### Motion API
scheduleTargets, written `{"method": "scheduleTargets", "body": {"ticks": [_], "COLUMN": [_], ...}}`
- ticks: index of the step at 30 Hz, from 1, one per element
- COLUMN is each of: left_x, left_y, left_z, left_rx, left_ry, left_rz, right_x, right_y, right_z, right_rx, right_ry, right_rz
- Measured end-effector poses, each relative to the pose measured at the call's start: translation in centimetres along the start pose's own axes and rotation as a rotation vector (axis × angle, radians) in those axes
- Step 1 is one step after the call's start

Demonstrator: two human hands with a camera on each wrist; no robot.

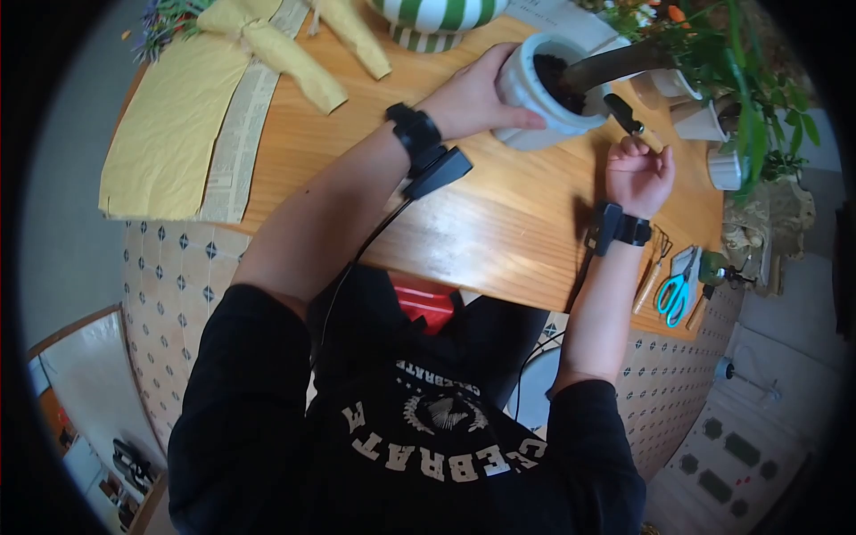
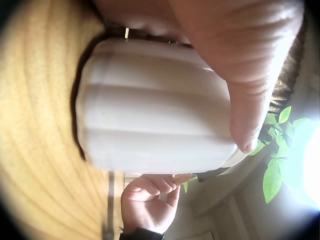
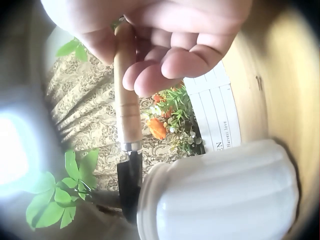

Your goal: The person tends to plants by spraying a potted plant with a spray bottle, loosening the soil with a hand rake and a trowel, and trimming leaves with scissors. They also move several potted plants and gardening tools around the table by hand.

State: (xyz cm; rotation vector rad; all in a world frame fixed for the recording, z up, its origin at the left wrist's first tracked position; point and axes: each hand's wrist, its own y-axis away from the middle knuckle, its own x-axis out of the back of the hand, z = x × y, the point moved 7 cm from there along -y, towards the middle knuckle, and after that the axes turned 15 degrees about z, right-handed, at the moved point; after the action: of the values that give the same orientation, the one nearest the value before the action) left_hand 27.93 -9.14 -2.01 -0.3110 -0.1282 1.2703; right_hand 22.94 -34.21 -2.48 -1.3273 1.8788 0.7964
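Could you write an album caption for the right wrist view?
A right hand holds a trowel near a white pot, orange flowers behind.

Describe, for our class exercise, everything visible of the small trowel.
The small trowel has a smooth, wood-like handle with ring marks, a silvery collar and a dark, metal-looking blade. The right grip holds the handle near its end. The blade points toward the white pot, close by its rim; whether they touch is unclear.
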Motion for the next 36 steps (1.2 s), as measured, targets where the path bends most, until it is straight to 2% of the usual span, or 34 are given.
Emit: {"method": "scheduleTargets", "body": {"ticks": [2, 4, 7, 36], "left_x": [-0.1, 0.0, -0.1, -0.2], "left_y": [0.0, -0.1, 0.2, 0.2], "left_z": [-0.1, 0.0, 1.0, 0.1], "left_rx": [0.002, -0.024, 0.027, 0.062], "left_ry": [0.061, 0.062, 0.052, 0.128], "left_rz": [0.002, 0.030, 0.017, -0.021], "right_x": [0.9, 0.9, 0.2, -0.2], "right_y": [-0.5, -0.2, 0.1, 0.3], "right_z": [-0.6, -0.6, -0.3, -0.4], "right_rx": [0.029, 0.063, 0.084, 0.120], "right_ry": [-0.066, -0.038, -0.011, 0.060], "right_rz": [-0.012, 0.034, 0.111, 0.144]}}
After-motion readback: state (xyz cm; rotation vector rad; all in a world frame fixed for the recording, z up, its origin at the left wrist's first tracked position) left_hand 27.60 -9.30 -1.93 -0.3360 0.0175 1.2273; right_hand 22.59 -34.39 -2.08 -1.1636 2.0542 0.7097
